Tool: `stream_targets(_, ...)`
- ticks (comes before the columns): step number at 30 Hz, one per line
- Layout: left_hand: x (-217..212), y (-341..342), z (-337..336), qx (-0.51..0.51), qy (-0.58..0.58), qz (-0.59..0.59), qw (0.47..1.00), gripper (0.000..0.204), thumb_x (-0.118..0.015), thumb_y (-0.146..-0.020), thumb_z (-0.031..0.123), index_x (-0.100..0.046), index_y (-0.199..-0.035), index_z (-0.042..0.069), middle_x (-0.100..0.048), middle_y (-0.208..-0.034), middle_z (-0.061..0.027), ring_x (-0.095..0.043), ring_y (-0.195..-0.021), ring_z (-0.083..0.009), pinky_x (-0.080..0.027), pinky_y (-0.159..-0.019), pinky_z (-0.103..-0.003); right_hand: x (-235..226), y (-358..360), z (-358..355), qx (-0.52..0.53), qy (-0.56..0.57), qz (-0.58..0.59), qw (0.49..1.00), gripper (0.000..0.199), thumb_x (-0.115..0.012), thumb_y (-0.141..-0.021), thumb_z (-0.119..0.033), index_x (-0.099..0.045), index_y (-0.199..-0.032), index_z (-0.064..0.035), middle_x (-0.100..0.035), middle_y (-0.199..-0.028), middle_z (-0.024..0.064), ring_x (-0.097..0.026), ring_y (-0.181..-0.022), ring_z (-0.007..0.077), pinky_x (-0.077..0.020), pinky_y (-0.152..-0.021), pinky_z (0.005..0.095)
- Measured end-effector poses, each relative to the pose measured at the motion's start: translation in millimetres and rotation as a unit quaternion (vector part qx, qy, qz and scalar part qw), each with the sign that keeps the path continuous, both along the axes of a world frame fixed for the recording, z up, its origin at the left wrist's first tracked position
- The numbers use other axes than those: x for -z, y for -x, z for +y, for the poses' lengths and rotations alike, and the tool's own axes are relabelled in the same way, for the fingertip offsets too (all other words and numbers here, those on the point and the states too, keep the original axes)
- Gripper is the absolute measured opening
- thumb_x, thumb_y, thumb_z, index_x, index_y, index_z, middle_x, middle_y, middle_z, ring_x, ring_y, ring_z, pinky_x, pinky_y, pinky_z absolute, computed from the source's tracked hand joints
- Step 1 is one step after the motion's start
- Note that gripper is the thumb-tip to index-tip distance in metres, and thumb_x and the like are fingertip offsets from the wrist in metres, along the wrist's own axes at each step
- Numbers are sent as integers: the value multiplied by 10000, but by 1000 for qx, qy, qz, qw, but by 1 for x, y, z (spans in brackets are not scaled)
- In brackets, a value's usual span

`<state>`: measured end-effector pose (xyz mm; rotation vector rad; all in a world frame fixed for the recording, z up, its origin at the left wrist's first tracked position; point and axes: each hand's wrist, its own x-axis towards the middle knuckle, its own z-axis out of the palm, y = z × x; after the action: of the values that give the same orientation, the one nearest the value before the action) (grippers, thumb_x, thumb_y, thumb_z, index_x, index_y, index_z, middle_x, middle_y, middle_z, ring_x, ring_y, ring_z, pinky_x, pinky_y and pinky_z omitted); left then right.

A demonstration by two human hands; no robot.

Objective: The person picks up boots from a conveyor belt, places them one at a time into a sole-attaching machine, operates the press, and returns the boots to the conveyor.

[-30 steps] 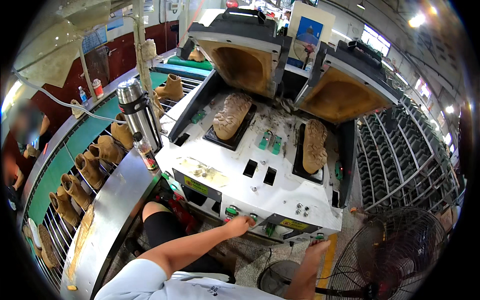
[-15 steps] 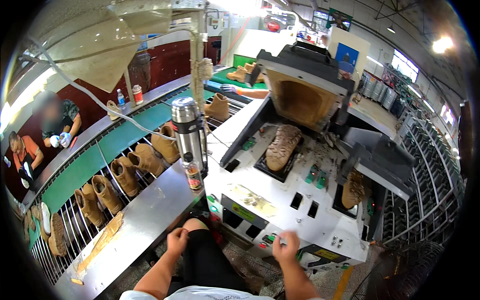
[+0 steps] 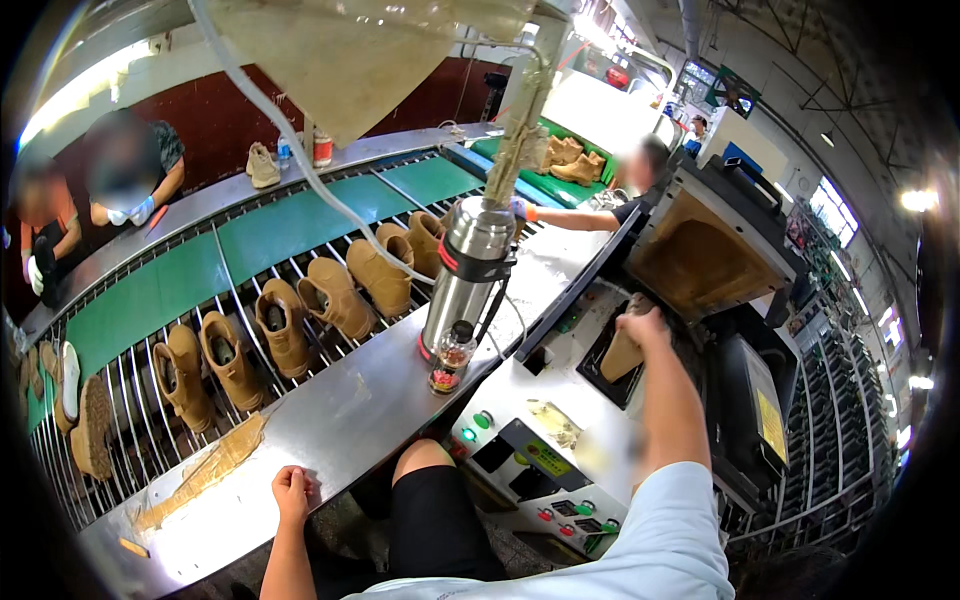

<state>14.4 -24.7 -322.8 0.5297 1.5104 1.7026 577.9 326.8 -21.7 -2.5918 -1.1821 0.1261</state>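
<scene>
My right hand point(image 3: 645, 328) reaches into the left bay of the press machine, its fingers wrapped around a tan boot point(image 3: 622, 357). The boot is tilted over the bay's dark recess, and my hand hides part of it. Above and behind it, the bay's lid point(image 3: 710, 245) stands raised, its brown inner pad showing. My left hand point(image 3: 293, 490) is curled closed at the front edge of the metal bench point(image 3: 340, 425), with nothing visible in it.
Several tan boots point(image 3: 285, 330) stand on the roller rack along a green conveyor belt point(image 3: 270, 230). A steel thermos point(image 3: 465, 265) and a small glass bottle point(image 3: 452, 360) stand at the bench end. Two people sit across the belt; another person's arm point(image 3: 575, 218) reaches in behind the machine.
My right hand has moved from the machine's front up into the left bay and taken hold of the boot. My left hand has shifted left to the bench edge. The view has turned.
</scene>
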Motion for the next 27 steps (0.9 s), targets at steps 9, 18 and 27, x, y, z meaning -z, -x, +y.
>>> stream_targets(9,-1,8,-3,16,-25,-2,1000,114,-529,-912,78,-597,-851,10,-584,-660,-42,-516,-539,-93,-429,-492,-220,61,36,-113,-64,-368,-31,927,992,-738,-672,-290,-218,-1459,19,-395,-1408,270,-430,-1272,402,-375,-1047,443)
stream_targets(18,-53,-26,3,246,-26,-81,966,511,-587,-865,97,-443,-1354,59,-523,-1217,-106,-605,-990,-204,-513,-809,-311,80,77,-195,-158,-520,332,771,860,-778,-708,-162,-291,-1391,27,-412,-1364,190,-458,-1211,313,-366,-1035,415)
stream_targets(27,-173,-75,-5,262,-327,-347,839,838,-713,-772,425,-335,-1431,72,-424,-1425,-152,-437,-1291,-324,-362,-1068,-500,65,239,-264,-621,-108,497,596,807,-793,-706,-521,-520,-1241,19,-585,-1169,95,-578,-987,198,-475,-844,327)
